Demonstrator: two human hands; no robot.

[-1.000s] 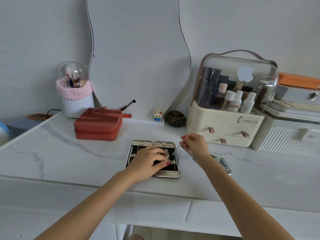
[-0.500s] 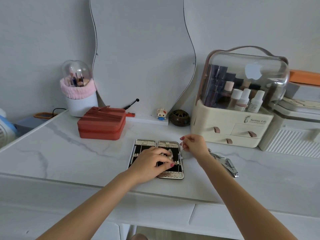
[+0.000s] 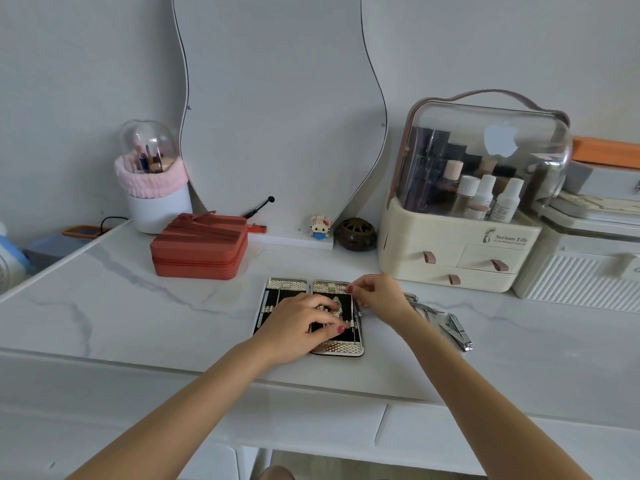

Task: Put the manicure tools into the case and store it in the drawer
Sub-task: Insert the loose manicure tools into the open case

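Head view looks down on a white marbled tabletop [image 3: 138, 306], and right in the middle lies the manicure case [image 3: 313, 317], spread open flat with its two black-lined halves side by side and its silver textured rim showing. Left hand [image 3: 298, 323] is planted on the case, fingers [image 3: 329, 327] curled down over the right half, pressing on what looks like a metal tool there; whether it actually grips that piece is hard to tell. Slim metal tools [image 3: 265, 308] sit strapped in the left half. Right hand [image 3: 377, 296] is at the case's upper right edge, fingertips drawn together in a pinch on a thin metal implement [image 3: 354, 318] that runs down along the inside of the right half. Just to the right of that wrist, more loose tools wait on the tabletop, among them shiny nail clippers [image 3: 457, 329].

Behind the case stands a terracotta zipped box [image 3: 201, 247], and behind that a white brush pot [image 3: 156, 188] with a pink fluffy band and clear dome. A wavy mirror [image 3: 277, 116] leans on the wall, a small toy figure [image 3: 319, 226] and a dark round ornament [image 3: 356, 233] at its foot. Far right, a cream cosmetics organiser [image 3: 460, 244] with a clear lid holds bottles above small drawers.
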